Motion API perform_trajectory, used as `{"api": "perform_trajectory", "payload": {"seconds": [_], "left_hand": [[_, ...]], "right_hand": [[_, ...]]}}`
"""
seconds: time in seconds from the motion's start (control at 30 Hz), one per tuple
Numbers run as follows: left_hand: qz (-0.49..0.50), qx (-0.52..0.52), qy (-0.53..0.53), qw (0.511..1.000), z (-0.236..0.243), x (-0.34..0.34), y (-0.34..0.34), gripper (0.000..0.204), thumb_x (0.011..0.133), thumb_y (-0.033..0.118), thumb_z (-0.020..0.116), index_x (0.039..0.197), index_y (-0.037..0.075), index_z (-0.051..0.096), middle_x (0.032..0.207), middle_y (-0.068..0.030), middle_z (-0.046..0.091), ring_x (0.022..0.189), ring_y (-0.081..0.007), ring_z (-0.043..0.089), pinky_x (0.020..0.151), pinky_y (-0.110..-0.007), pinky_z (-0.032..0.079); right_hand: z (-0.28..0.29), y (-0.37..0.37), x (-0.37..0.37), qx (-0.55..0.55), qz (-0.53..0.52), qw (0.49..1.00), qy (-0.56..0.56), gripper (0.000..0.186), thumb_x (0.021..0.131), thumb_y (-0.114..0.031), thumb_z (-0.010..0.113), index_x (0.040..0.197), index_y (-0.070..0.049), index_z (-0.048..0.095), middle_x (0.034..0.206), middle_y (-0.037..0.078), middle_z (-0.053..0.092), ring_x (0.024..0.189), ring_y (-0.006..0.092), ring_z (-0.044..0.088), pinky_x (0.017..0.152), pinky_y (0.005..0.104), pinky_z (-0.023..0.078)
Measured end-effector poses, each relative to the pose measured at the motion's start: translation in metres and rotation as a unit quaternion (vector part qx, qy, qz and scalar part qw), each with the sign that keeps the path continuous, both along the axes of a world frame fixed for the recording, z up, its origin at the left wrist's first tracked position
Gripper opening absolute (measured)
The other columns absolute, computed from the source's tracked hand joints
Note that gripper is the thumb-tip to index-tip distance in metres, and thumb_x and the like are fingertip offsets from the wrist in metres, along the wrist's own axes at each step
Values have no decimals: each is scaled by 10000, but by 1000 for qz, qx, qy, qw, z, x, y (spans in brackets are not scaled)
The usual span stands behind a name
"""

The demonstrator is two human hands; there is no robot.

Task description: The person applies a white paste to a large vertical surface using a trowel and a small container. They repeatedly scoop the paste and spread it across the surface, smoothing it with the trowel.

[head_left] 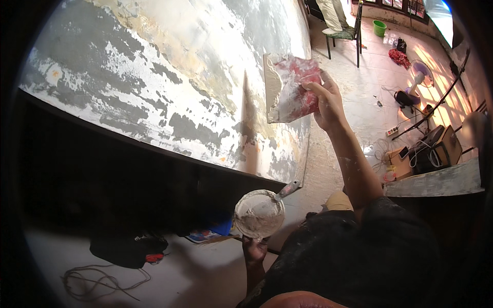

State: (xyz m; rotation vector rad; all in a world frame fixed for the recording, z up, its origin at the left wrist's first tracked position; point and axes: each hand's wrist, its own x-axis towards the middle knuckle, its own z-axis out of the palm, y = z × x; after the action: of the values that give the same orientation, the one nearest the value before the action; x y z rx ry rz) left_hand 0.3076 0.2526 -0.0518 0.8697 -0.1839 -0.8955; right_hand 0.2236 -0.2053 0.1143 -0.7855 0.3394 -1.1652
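Note:
My right hand (324, 97), upper middle, grips a flat red spreader (298, 90) smeared with pale paste, held up near the patchy grey-and-white wall surface (169, 66); whether its edge touches the wall is unclear. Below, my left hand (254, 250) holds a round pale container (259, 223) partly filled with paste, from beneath. A scraper with a grey handle (287, 189) rests in that container, its blade coated with paste.
A chair (342, 32) with pale cloth, green bucket (379, 28), red cloth (399, 58) and purple fan (421, 73) stand or lie at upper right. Boxes (446, 145), cables and a power strip (392, 131) crowd the right. Dark cloth (123, 249) and a coiled cable lie lower left.

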Motion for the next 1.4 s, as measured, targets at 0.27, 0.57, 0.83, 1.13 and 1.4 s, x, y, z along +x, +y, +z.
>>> {"api": "perform_trajectory", "payload": {"seconds": [0.27,0.57,0.83,1.13,1.4], "left_hand": [[79,-23,9,997,-20,-26,9,753,911,53,660,1588,33,332,1590,-208,418,1463,-391,451,1218,-543,413],[141,47,1,989,-25,-32,-9,677,915,88,663,1542,29,414,1510,-174,547,1334,-368,582,1110,-488,503],[132,297,-454,830,-44,-73,-59,549,984,127,653,1479,19,441,1452,-230,567,1190,-429,674,1085,-526,531],[252,22,10,967,21,-138,-157,793,943,137,666,1616,9,266,1612,-212,399,1468,-375,450,1229,-512,428],[403,19,66,913,9,-186,-193,748,888,48,629,1580,0,349,1545,-223,476,1384,-393,545,1125,-519,536]], "right_hand": [[-2,-3,-28,-51,194,980,4,625,929,49,610,1523,51,417,1389,174,613,1132,214,680,948,306,594],[-5,-48,-51,-376,-8,918,127,422,818,62,817,1227,38,716,1201,147,752,1086,198,729,980,339,597],[-21,-161,-32,-430,-132,866,219,312,832,44,778,1142,7,793,1156,83,602,1151,221,615,947,313,559],[-14,-218,-22,-486,47,867,99,271,868,161,689,1110,45,725,1077,177,745,1046,316,725,937,398,576],[11,-133,74,-331,129,935,13,296,926,54,731,1217,48,674,1066,148,763,953,192,742,852,309,582]]}}
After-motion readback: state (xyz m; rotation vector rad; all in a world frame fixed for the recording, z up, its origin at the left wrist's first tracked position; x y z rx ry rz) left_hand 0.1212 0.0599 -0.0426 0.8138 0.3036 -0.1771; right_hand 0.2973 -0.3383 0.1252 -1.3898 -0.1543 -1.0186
